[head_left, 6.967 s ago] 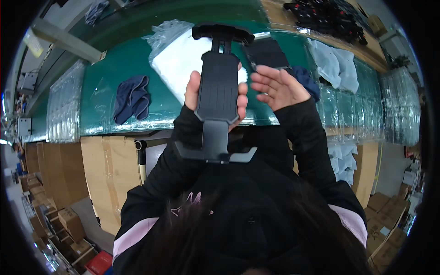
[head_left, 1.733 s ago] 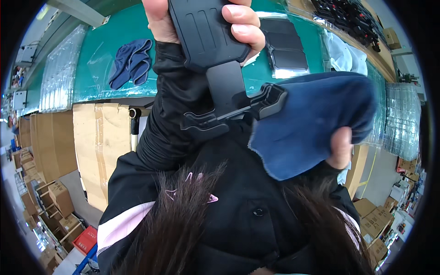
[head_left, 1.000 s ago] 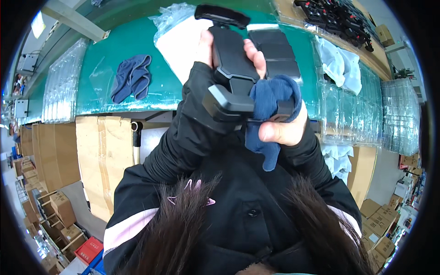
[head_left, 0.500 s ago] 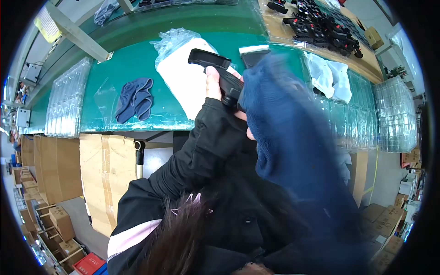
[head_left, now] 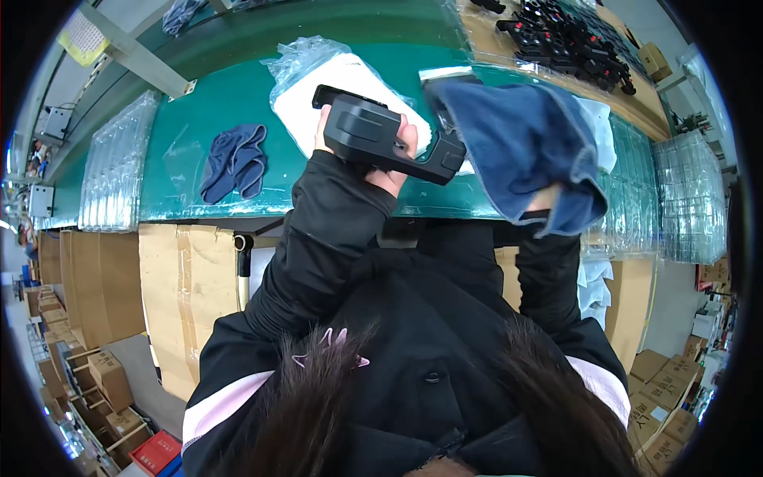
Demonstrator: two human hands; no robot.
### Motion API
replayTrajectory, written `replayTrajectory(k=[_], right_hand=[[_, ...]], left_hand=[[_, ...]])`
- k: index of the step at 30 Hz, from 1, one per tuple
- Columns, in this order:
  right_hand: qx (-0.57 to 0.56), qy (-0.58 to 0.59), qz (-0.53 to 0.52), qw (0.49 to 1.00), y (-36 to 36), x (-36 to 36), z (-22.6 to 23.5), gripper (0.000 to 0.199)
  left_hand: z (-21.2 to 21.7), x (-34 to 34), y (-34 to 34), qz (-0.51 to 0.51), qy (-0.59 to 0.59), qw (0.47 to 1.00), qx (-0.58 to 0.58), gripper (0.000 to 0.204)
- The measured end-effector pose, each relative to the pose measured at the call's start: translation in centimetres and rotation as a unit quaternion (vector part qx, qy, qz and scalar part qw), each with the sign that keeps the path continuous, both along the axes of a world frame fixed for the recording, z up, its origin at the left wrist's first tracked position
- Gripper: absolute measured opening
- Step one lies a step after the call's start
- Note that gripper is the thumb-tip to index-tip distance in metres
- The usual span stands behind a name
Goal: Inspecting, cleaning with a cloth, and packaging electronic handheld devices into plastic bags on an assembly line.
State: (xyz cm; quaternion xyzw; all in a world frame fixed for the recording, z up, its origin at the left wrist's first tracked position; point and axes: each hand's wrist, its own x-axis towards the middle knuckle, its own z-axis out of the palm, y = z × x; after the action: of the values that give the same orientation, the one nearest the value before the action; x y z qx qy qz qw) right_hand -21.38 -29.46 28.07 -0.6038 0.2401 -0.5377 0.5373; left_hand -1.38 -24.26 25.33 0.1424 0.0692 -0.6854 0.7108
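My left hand (head_left: 373,155) grips a black plastic holder (head_left: 389,139), lying sideways over the front edge of the green table (head_left: 238,95). A blue cloth (head_left: 524,151) drapes over my right hand (head_left: 547,199), which holds it just right of the holder's end; the fingers are mostly hidden under the fabric. A white padded bag (head_left: 334,79) in clear plastic lies on the table behind the holder.
A second blue cloth (head_left: 234,159) lies crumpled on the table's left. Stacks of clear plastic trays stand at the left (head_left: 115,167) and right (head_left: 691,199). Several black holders (head_left: 568,36) are piled at the far right. Cardboard boxes (head_left: 95,374) sit on the floor.
The holder has come down from in front of the camera to the table edge and turned sideways. The cloth has moved off it to the right, held spread in my right hand.
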Motion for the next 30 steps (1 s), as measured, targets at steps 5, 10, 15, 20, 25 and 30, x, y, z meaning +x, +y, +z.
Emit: replayTrajectory(k=[5,10,15,20,25,30], right_hand=[[0.043,-0.031,0.0,0.999,1.2,-2.1,1.2,0.028],[0.042,0.045,0.02,0.998,2.1,-1.3,1.4,0.022],[-0.204,0.274,-0.08,0.936,2.9,-0.1,2.1,0.019],[0.182,0.083,0.108,0.974,3.0,0.3,0.8,0.031],[-0.185,0.334,-0.031,0.924,6.2,2.0,-2.8,0.032],[-0.024,0.132,0.039,0.99,4.7,2.7,-2.4,0.015]], left_hand=[[1.0,0.4,-0.2,0.003,-0.02,0.999,0.026,0.045],[2.5,-0.5,-0.7,0.013,-0.05,0.994,0.097,0.044],[-0.4,0.7,0.3,-0.027,-0.04,0.998,-0.039,0.056],[-1.9,1.7,0.7,-0.037,-0.029,0.996,-0.07,0.065],[-3.3,1.4,-0.3,-0.082,0.051,0.987,-0.125,0.067],[-1.1,0.3,0.9,0.067,-0.039,0.995,-0.062,0.06]])
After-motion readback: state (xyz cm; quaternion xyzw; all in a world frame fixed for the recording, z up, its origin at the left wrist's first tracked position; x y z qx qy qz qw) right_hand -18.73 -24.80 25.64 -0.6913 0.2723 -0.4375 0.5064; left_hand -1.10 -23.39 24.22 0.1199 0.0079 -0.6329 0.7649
